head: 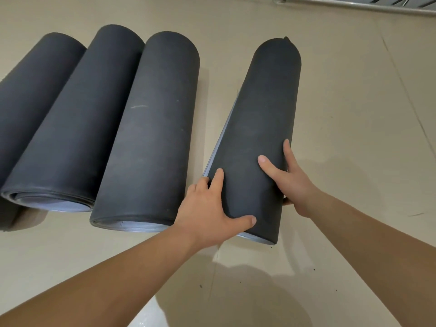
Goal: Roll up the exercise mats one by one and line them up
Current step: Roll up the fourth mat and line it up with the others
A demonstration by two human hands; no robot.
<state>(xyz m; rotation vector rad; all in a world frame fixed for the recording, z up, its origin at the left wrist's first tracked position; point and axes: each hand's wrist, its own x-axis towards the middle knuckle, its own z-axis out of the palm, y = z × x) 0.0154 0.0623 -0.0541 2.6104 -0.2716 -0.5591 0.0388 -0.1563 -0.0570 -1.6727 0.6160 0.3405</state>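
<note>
The rolled mat [257, 138] I'm working lies on the floor just right of the third roll [151, 128], which I'll use as my landmark, with a strip of bare floor between them. It is tilted, its far end leaning away from that roll and its near end closer to it. My left hand [212, 206] is spread open against the near left flank, thumb pressed along the lower edge; my right hand [286, 180] cups the right flank, fingers splayed over the top. Both hands press on the mat rather than clench it — neither is closed around anything.

I judge this dark foam to be light but bulky, soft under the fingers and springy, so the roll will want to loosen. The outer flap shows as a pale grey edge along the side facing the landmark roll; I would keep a palm on that seam. The matte surface looks grippy, not slippery. Holding near the end as I am gives weak control of the far end, so hands wider apart along the length should swing it parallel more easily.

Left of the landmark roll lie two more rolled mats [77, 119], [30, 95], touching side by side, their near ends showing grey spirals. The floor [354, 128] is smooth beige sheeting with faint seams and a few specks. Beyond, at the far right, runs a metal rail [354, 4].
</note>
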